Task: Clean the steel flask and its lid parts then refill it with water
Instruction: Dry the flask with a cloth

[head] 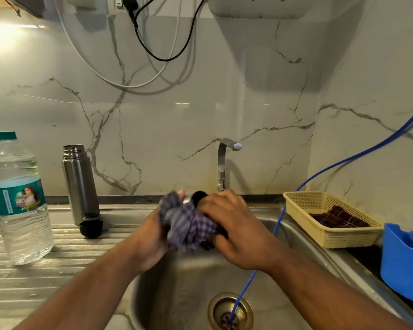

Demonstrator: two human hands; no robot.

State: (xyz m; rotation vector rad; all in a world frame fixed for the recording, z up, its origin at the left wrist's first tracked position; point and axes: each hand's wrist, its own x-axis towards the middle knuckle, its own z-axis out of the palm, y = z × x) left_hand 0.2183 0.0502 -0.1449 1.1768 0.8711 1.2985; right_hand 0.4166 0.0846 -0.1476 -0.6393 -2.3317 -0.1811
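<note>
The steel flask (79, 182) stands open and upright on the ribbed drainboard, left of the sink. A black lid part (91, 225) lies at its base. Above the sink basin (177, 289) both my hands work together. My left hand (156, 231) grips a blue checked cloth (188, 226), bunched up. My right hand (234, 225) holds a second black lid part (199, 197), mostly wrapped in the cloth, with only its dark top showing. The cloth looks blurred.
A clear plastic water bottle (17, 198) with a green cap stands at the far left. The tap (225, 163) rises behind my hands. A blue hose (278, 225) runs down into the drain. A yellow basket (329, 217) and a blue tub (403, 263) sit to the right.
</note>
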